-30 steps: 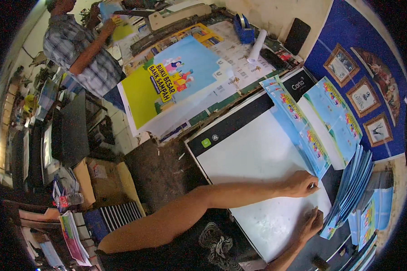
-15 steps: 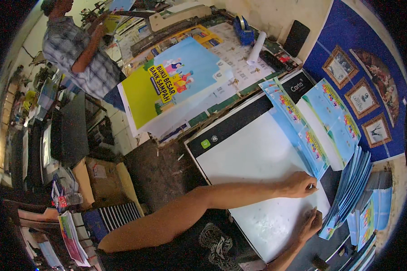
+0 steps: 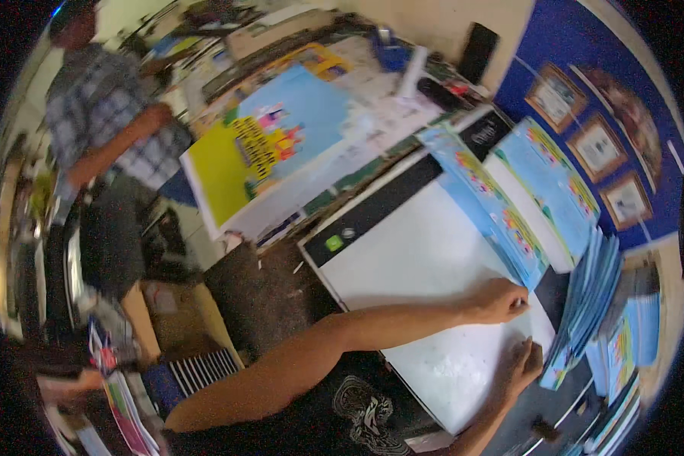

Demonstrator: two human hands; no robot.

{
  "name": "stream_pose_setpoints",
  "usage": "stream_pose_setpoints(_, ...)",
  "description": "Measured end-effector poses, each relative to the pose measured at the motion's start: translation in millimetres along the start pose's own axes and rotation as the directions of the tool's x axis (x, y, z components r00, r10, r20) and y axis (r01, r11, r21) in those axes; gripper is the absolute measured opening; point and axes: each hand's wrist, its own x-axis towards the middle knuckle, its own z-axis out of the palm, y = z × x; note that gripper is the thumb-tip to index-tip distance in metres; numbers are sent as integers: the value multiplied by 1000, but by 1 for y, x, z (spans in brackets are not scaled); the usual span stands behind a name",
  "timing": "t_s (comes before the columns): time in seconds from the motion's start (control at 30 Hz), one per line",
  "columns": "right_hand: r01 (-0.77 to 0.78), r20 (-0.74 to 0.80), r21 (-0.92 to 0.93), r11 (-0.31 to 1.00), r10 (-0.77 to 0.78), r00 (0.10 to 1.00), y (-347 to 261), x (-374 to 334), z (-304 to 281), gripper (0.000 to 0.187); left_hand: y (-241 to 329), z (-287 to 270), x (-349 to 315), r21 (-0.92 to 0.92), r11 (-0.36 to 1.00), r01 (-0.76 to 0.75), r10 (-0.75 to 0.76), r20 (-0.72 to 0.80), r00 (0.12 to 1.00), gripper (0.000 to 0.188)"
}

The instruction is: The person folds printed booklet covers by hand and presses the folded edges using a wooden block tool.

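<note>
My left hand (image 3: 498,302) is closed over the white board (image 3: 403,251), just below a strip of blue printed sheets (image 3: 485,205). Whatever its curled fingers hold, if anything, is too small to make out. Lower down, my right hand (image 3: 523,368) rests near the board's right edge, fingers bent and pressed together, their contents hidden. Beside it stands a fanned stack of folded blue sheets (image 3: 589,292). A second pile of blue printed sheets (image 3: 551,186) lies beyond my hands, next to the strip.
Large yellow-and-blue printed sheets (image 3: 281,137) cover the table ahead. At the far left stands a person in a checked shirt (image 3: 114,114). An open cardboard box (image 3: 178,319) sits left of my arm. Framed pictures (image 3: 602,148) hang on the blue wall at right.
The view has shifted slightly, so the scene sits a little farther left and higher. The person at far left has turned and lowered an arm. My hands keep nearly the same pose.
</note>
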Motion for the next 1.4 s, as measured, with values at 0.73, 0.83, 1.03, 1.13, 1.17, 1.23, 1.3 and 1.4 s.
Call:
stream_pose_setpoints(0.73, -26, -396, -769, 639, -444, 804, -26, 65, -91, 40, -5, -5, 22, 42, 999, -24, 27, -64, 998, 20)
stream_pose_setpoints(0.83, -40, -367, -811, 583, -455, 811, -16, 73, -86, 36, -8, -11, 20, 57, 998, -18, 20, -36, 999, 20)
stream_pose_setpoints(1.03, -23, -337, -815, 579, -441, 832, -4, 72, -88, 19, -12, -12, 15, -23, 1000, -17, 16, -68, 998, 20)
stream_pose_setpoints(1.13, 59, -321, -812, 581, -529, 785, -34, 39, -77, 21, -2, -17, 11, 1, 1000, -11, 11, 49, 999, 18)
stream_pose_setpoints(1.17, 127, -256, -822, 555, -559, 788, -47, 25, -69, 24, 2, -16, 9, 5, 1000, -7, 6, 46, 999, 18)
stream_pose_setpoints(1.23, 235, -144, -793, 562, -548, 824, -66, 1, -47, 32, 13, -12, 6, -380, 868, 318, -186, 346, 920, 23)
stream_pose_setpoints(1.3, 302, -48, -727, 616, -485, 873, -77, -22, -25, 39, 44, -12, 3, -455, 680, 574, -279, 564, 777, 37)
stream_pose_setpoints(1.4, 382, 84, -652, 654, -439, 895, -80, -49, 14, 46, 42, -11, -11, -426, 696, 579, -240, 621, 746, 47)
